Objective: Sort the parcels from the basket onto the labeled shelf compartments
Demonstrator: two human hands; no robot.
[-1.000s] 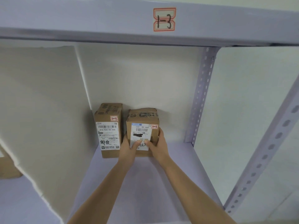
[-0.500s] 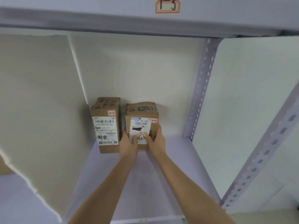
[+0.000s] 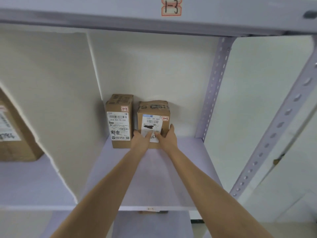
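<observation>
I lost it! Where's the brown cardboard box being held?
Head view, centre: the held cardboard box stands on the lilac shelf, right of a taller cardboard box.

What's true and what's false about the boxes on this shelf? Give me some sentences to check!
1. Both the left hand and the right hand hold the right-hand brown cardboard box. True.
2. That box is stacked on the left-hand brown cardboard box. False: they stand side by side on the pale purple metal shelf board.
3. The red-bordered paper label on the beam above reads 1-3. True.
4. The held box's small red sticker reads 2-5. False: it reads 1-3.
</observation>
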